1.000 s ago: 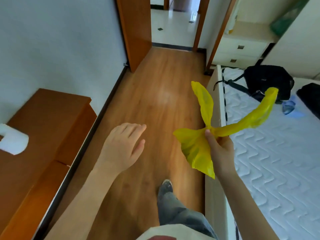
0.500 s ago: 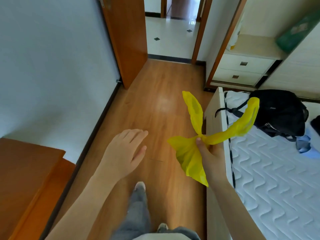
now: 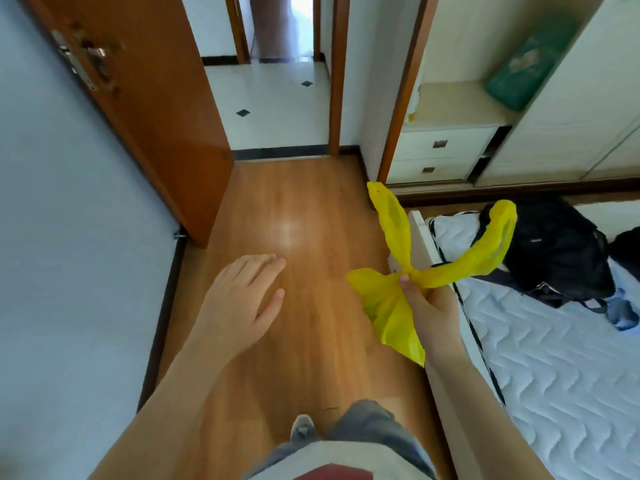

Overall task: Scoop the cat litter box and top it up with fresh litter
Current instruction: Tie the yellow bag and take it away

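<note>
Evidently the right hand (image 3: 429, 303) pinches a thin, crinkled yellow plastic bag (image 3: 391, 306) at its gathered neck, handle loops splaying up and right over the bed (image 3: 554, 358), while the left hand (image 3: 242, 299) hangs flat and empty over the glossy wooden floor (image 3: 294, 202); no litter box shows, presumably beyond the doorway (image 3: 273, 109) ahead.

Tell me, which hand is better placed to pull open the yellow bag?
Probably left. The left hand is open and holds nothing, beside the yellow bag; the right hand already pinches its gathered neck.
</note>
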{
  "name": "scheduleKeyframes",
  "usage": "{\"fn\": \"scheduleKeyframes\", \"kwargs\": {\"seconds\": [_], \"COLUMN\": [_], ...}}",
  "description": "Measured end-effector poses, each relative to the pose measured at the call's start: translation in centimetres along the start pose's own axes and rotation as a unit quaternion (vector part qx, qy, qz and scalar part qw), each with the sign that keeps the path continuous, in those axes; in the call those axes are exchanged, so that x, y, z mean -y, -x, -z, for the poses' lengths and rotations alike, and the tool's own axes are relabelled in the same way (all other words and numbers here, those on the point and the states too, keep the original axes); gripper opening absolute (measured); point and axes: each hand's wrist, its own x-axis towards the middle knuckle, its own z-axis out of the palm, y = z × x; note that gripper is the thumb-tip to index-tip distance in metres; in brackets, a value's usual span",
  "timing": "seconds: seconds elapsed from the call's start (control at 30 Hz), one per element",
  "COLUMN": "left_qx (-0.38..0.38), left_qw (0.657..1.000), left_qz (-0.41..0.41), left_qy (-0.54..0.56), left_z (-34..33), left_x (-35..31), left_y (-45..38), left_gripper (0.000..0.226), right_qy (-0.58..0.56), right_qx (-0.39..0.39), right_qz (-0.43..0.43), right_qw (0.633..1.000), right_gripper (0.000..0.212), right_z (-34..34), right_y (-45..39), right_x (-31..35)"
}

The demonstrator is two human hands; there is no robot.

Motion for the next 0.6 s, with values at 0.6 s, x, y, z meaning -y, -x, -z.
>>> {"fn": "scheduleKeyframes", "kwargs": {"seconds": [0.6], "left_qx": [0.079], "left_qw": [0.992], "left_qz": [-0.093], "left_qy": [-0.043], "left_z": [-8.4], "left_x": [9.5], "left_y": [-42.7], "left_gripper": [0.049], "right_qy": [0.392], "right_qx": [0.011], "right_qz": [0.343], "right_qw": [0.853], "right_gripper": [0.021], "right_z": [-3.4], "right_y": [-38.2], "right_x": [1.1]}}
